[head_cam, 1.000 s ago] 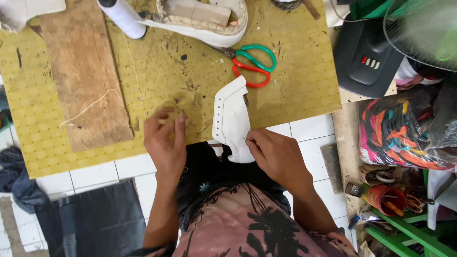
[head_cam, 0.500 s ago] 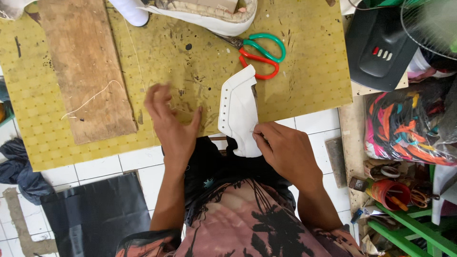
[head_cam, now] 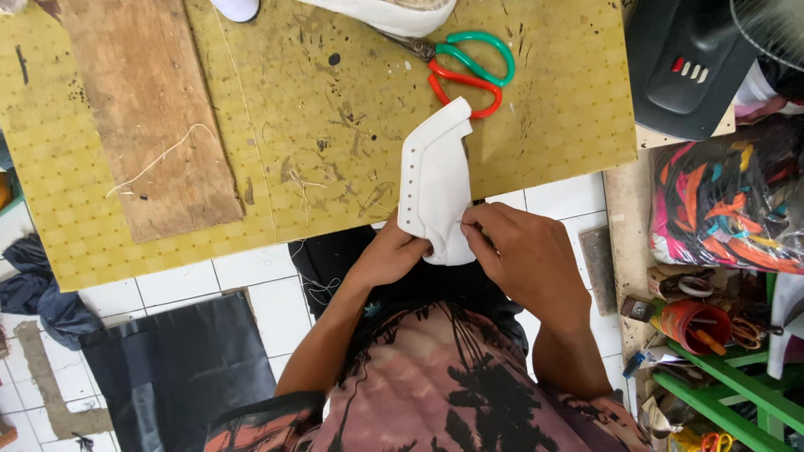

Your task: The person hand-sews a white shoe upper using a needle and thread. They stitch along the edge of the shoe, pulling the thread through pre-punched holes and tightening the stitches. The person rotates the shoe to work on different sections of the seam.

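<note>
On your yellow mat (head_cam: 544, 125) lie scissors (head_cam: 465, 71) with green and red handles, beside a worn wooden board (head_cam: 146, 109). To your right sit a black fan base (head_cam: 682, 67), a bag of coloured scraps (head_cam: 724, 201) and a green shelf (head_cam: 737, 393).

you're looking down on a white tiled floor (head_cam: 251, 276) with dark grout lines. a yellow dotted cutting mat (head_cam: 553, 100) covers the far part, stained and scuffed, with a worn wooden board (head_cam: 142, 109) lying on its left. a black sheet (head_cam: 176, 368) lies near left. green shelving (head_cam: 737, 393) stands near right, cluttered. light is even, daylight-like.
</note>
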